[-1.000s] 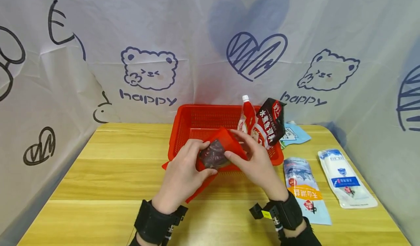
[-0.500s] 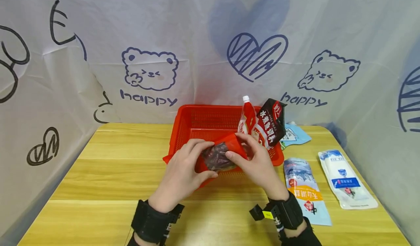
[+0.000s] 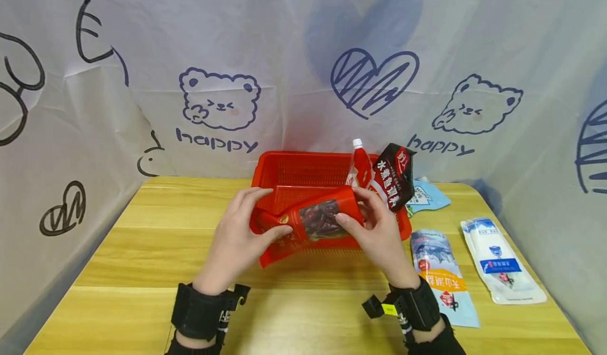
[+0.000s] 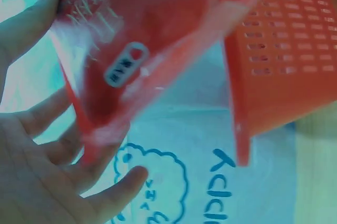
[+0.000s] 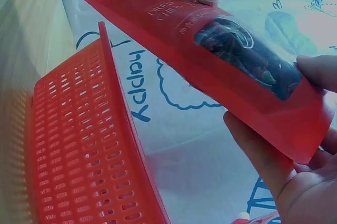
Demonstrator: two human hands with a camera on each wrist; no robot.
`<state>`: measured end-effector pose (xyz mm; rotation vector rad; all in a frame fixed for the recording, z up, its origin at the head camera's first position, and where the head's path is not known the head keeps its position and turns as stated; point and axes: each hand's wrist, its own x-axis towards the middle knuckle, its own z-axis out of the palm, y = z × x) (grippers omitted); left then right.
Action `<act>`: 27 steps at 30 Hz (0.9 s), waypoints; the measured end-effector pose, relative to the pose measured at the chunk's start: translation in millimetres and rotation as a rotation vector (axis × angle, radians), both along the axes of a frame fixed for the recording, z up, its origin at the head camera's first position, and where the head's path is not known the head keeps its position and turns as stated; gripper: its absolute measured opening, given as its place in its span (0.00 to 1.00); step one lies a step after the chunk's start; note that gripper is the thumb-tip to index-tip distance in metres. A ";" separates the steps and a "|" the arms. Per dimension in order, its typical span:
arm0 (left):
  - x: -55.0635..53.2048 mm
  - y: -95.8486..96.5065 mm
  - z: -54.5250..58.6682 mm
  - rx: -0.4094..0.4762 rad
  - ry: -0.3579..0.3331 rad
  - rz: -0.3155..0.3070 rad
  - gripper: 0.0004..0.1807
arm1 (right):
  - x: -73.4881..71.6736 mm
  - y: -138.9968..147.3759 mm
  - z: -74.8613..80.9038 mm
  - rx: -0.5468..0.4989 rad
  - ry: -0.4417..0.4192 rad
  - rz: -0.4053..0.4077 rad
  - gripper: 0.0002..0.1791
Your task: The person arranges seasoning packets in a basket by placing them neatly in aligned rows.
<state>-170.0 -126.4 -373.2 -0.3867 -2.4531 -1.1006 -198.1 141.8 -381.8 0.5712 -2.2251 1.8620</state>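
Note:
A red bag of dried chilies (image 3: 303, 222), its clear window showing dark pods, is held aslant over the front of the red basket (image 3: 270, 171). My right hand (image 3: 379, 228) grips the bag's right end, thumb on the front and fingers behind. At the other end is my left hand (image 3: 239, 234), thumb against the bag and fingers spread loosely behind it. The left wrist view shows the bag's glossy corner (image 4: 126, 71) between that thumb and the fingers. In the right wrist view, "dried" lettering shows on the bag (image 5: 179, 39).
In the basket's right side stand a red pouch with a white cap (image 3: 360, 165) and a black-and-red seasoning packet (image 3: 393, 176). A light blue pouch (image 3: 429, 194) lies behind on the wooden table (image 3: 142, 249). Two salt bags (image 3: 441, 270) lie at the right. A printed cloth hangs behind.
My left hand has slid left along the bag, which now stretches out longer and shows more of its front. My right hand keeps its grip with little movement.

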 end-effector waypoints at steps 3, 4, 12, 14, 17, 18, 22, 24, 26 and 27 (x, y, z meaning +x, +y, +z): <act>-3.4 -4.4 -1.7 0.092 -0.101 -0.010 0.42 | 0.4 -0.3 -0.5 -0.015 0.027 0.001 0.31; -4.4 -5.2 -2.4 0.121 -0.126 -0.014 0.42 | 0.5 -0.4 -0.8 -0.019 0.036 0.005 0.31; -5.9 -6.4 -5.7 0.199 -0.091 -0.058 0.25 | -1.1 -1.4 -1.4 -0.014 0.032 0.019 0.32; -5.2 -6.5 -5.1 0.200 -0.072 -0.052 0.21 | -2.1 -1.0 -1.5 0.000 0.012 0.023 0.32; -3.5 -6.2 -3.6 0.189 -0.045 -0.038 0.20 | -2.4 -0.2 -0.4 0.030 -0.006 0.027 0.32; -2.7 -6.1 -2.7 0.183 -0.034 -0.034 0.20 | -2.7 0.3 -0.2 0.040 -0.009 0.030 0.32; 0.0 -5.0 -0.4 0.118 0.027 -0.034 0.20 | -2.8 2.4 1.6 0.098 0.018 0.031 0.32; 1.1 -4.2 0.4 0.078 0.065 -0.044 0.21 | -2.5 3.5 2.2 0.141 0.047 0.022 0.32; 2.0 -3.5 0.7 0.038 0.095 -0.058 0.21 | -1.5 4.2 3.6 0.189 0.080 0.008 0.32; 2.3 -3.3 0.7 0.016 0.106 -0.063 0.21 | -1.0 4.4 4.3 0.215 0.096 -0.003 0.31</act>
